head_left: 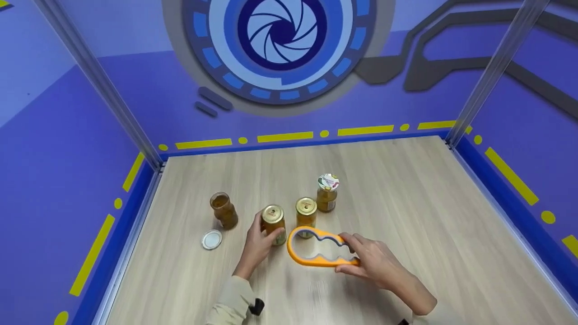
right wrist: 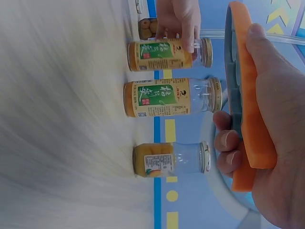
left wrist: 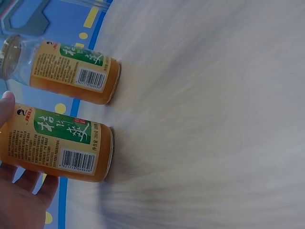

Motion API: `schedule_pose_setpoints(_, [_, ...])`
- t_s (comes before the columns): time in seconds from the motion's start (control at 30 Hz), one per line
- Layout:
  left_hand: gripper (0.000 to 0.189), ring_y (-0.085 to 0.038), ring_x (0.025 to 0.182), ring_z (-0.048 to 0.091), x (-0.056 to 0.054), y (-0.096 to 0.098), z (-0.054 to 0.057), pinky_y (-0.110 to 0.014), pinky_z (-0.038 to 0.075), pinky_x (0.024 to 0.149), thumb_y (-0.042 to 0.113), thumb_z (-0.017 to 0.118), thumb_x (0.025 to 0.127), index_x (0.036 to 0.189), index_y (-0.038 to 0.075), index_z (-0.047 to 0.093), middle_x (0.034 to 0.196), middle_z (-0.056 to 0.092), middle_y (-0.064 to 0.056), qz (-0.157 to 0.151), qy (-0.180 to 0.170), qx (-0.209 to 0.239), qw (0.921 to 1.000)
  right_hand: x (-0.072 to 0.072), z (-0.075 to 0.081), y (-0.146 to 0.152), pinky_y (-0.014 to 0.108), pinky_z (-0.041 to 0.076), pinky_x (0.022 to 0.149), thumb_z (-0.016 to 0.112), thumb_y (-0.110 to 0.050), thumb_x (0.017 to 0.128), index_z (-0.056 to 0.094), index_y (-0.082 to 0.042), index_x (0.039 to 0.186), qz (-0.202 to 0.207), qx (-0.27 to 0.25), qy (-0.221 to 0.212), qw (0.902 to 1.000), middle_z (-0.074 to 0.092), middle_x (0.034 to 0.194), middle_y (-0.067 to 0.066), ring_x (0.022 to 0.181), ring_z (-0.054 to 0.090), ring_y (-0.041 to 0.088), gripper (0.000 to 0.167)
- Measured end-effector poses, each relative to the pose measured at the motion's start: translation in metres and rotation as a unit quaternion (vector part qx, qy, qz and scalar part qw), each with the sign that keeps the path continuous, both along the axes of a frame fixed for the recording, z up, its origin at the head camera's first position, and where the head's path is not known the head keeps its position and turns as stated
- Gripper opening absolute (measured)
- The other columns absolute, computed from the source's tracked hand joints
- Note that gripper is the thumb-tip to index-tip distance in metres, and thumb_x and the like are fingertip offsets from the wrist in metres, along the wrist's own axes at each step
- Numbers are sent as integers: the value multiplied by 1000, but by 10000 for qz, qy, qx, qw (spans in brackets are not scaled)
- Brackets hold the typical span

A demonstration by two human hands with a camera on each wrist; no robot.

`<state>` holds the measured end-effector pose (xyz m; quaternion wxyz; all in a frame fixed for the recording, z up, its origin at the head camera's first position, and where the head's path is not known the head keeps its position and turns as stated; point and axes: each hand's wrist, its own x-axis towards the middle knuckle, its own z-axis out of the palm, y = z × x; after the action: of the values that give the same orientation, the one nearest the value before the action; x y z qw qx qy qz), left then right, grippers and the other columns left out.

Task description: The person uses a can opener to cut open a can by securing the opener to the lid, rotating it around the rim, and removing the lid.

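My left hand [head_left: 260,241] grips a glass jar [head_left: 274,221] with a gold lid and a green-and-tan label around its body. The right hand [head_left: 377,262] holds an orange jar opener [head_left: 311,261] with a grey wavy inner edge, its rounded end close to the held jar. Behind that opener stands a second gold-lidded jar [head_left: 306,212] with the same label. In the left wrist view my fingers [left wrist: 47,191] wrap the labelled jar [left wrist: 59,143] near its base line on the table. The opener [right wrist: 252,95] lies across my right palm, above the jar lids.
A jar with a patterned lid [head_left: 327,194] stands behind at the right. To the left are a lidless jar [head_left: 224,211] and a loose white lid [head_left: 211,239] lying on the wooden table [head_left: 406,189]. Purple-blue panels [head_left: 135,104] rise around the table's far and side edges.
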<state>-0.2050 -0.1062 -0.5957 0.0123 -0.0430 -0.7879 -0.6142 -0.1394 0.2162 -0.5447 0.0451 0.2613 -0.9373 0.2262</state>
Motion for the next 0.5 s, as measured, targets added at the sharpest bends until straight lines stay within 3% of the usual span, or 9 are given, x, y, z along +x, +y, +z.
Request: schedule_pose_setpoints(0.5, [67,-33,137,49,61,7,5,-57,33,116,18,79,92,149,8,44,148,52,-12,-414,-252,283,9984,-6,9,-12,24,44,58,67,-72,85,56,-22,136,344,-35,652,9973,60,91,-12,68,50,2,73])
